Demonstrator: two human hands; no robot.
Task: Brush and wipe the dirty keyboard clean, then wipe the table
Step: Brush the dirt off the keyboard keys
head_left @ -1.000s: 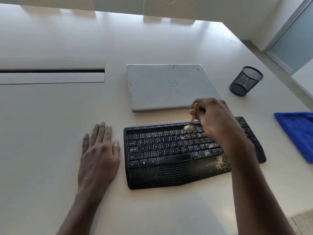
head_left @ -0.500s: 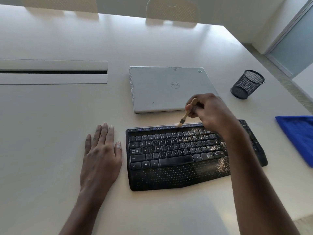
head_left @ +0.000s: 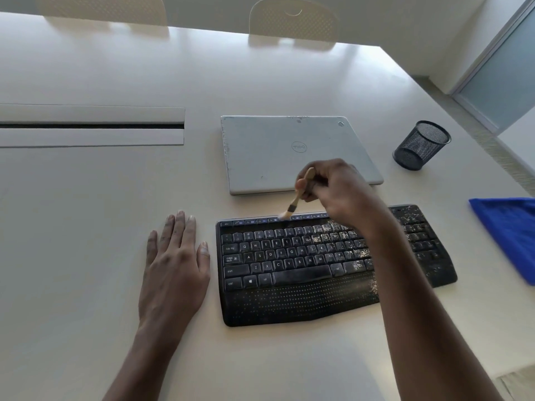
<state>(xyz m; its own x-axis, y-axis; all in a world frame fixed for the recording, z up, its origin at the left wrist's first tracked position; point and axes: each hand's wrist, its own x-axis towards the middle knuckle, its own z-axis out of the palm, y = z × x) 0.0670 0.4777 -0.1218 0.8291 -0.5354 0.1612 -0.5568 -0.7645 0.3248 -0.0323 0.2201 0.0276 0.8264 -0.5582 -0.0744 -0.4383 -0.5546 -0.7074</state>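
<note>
A black keyboard (head_left: pixel 289 270) lies on the white table (head_left: pixel 86 227) in front of me, with pale crumbs over its right half and wrist rest. My right hand (head_left: pixel 338 189) pinches a small wooden brush (head_left: pixel 298 195) above the keyboard's back edge. The white bristles touch the top function-key row near the middle. My left hand (head_left: pixel 173 264) rests flat on the table just left of the keyboard, fingers straight. A blue cloth (head_left: pixel 509 233) lies at the right edge of the table.
A shut grey laptop (head_left: pixel 275 151) lies behind the keyboard. A black mesh pen cup (head_left: pixel 419 146) stands to its right. A cable slot (head_left: pixel 89 125) runs across the table at left. Two chair backs (head_left: pixel 292 21) show at the far edge.
My right hand has carried the brush leftward along the keyboard's top row, from right of centre to about the middle. The left hand has stayed flat in place.
</note>
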